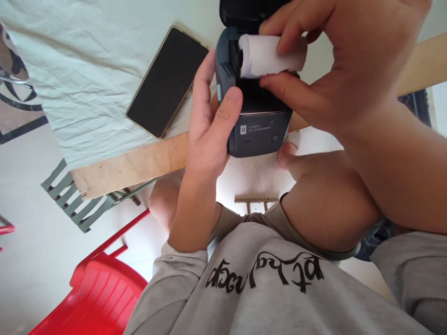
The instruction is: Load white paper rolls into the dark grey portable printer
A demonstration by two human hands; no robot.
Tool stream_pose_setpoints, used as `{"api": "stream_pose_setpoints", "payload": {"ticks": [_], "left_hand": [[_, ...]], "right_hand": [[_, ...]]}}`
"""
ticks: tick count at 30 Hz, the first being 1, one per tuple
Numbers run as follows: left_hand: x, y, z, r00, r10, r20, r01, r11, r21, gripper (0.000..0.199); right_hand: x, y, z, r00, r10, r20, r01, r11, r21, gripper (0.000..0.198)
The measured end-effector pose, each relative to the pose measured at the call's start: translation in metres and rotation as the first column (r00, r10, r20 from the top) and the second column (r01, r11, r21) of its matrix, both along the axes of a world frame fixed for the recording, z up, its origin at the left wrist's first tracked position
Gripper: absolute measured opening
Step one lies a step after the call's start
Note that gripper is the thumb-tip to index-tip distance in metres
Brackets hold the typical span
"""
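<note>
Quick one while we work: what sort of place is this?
Probably a room in a home, though a small shop is possible. The signs: a wrinkled pale green cloth over a light wooden table, and a bright red plastic chair beside it.

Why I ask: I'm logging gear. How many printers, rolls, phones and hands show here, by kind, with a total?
Printer: 1
Roll: 1
Phone: 1
Left hand and right hand: 2
Total: 5
</note>
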State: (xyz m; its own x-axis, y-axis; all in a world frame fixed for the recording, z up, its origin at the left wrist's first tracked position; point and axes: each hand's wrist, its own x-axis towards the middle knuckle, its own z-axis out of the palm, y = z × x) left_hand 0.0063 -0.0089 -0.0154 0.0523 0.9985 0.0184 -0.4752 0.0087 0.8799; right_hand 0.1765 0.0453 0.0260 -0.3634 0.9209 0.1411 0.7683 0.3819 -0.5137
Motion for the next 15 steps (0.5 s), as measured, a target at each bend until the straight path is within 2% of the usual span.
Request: {"api": "stream_pose_setpoints", "payload": {"ticks": [3, 7, 10, 13, 15], "left_hand": [[0.002, 0.0, -0.002, 0.998, 0.015, 0.059, -0.016, 1.0, 0.013, 0.038], [0.003, 0.001, -0.002, 0.997, 0.006, 0.078, -0.007, 1.0, 0.008, 0.041], [-0.001, 0.004, -0.006, 0.993, -0.036, 0.114, 0.029, 0.997, 0.066, 0.044], [-0.01, 0.008, -0.015, 0.994, -0.099, 0.045, 0.092, 0.987, 0.131, 0.048], [-0.015, 0.011, -0.023, 0.994, -0.108, -0.024, 0.111, 0.981, 0.162, 0.058]], "right_hand": [[0.0, 0.002, -0.002, 0.999, 0.034, 0.019, -0.034, 0.999, 0.027, 0.056], [0.003, -0.003, 0.005, 0.996, 0.077, 0.033, -0.081, 0.989, 0.122, 0.058], [0.005, -0.014, 0.006, 0.969, 0.246, 0.017, -0.245, 0.955, 0.168, 0.06], [0.008, -0.023, -0.003, 0.929, 0.368, 0.026, -0.363, 0.9, 0.239, 0.058], [0.012, -0.024, -0.011, 0.918, 0.393, 0.051, -0.395, 0.892, 0.222, 0.052]]}}
